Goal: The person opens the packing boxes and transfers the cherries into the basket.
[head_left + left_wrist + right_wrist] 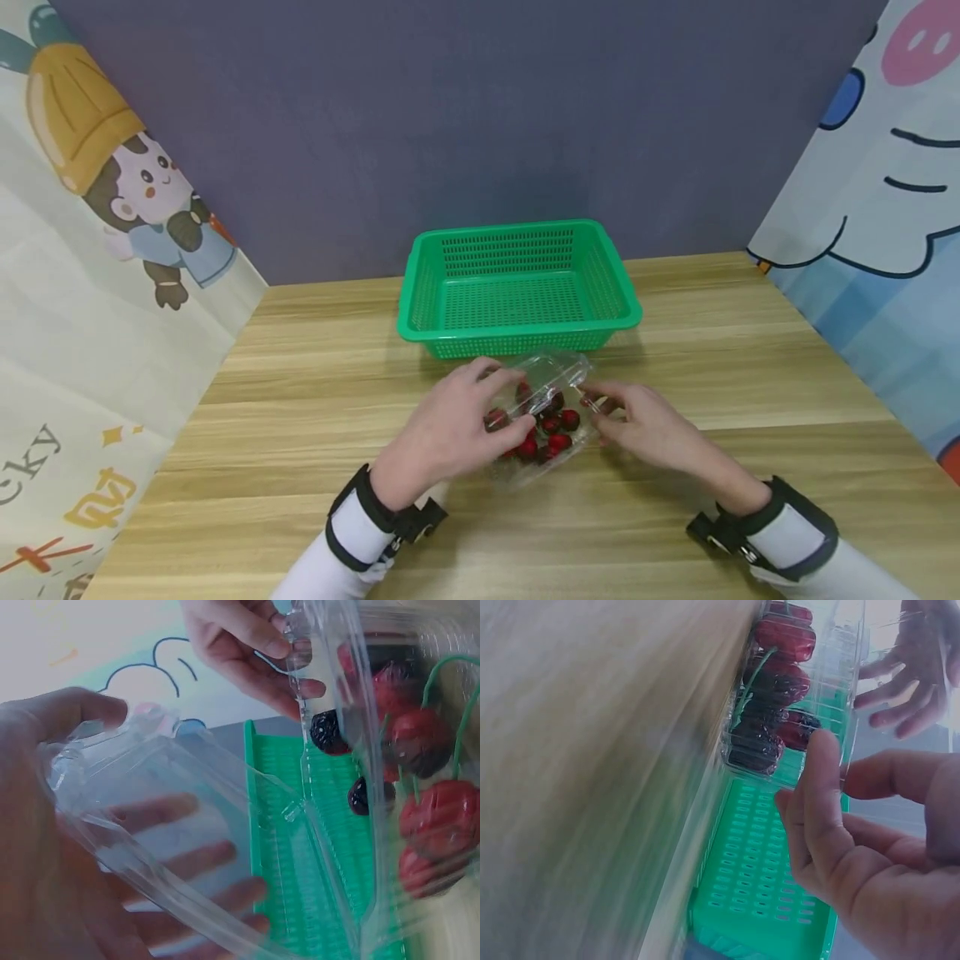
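A clear plastic clamshell box (551, 375) of red and dark cherries (553, 432) lies on the wooden table just in front of a green basket (517, 287). My left hand (513, 407) grips the box's raised lid (172, 795) from the left, and its fingers show through the plastic. My right hand (592, 410) pinches the box's rim (300, 656) on the right side. In the left wrist view the cherries (431, 802) are packed against the tray wall. In the right wrist view my right fingers (817, 795) touch the box edge beside the cherries (772, 690).
The green slotted basket (765, 885) has nothing in it and stands at the table's far middle. Cartoon-printed cloth panels (97, 250) close in the left and right sides, and a grey wall (465, 117) stands behind. Bare wooden table (300, 417) lies around the hands.
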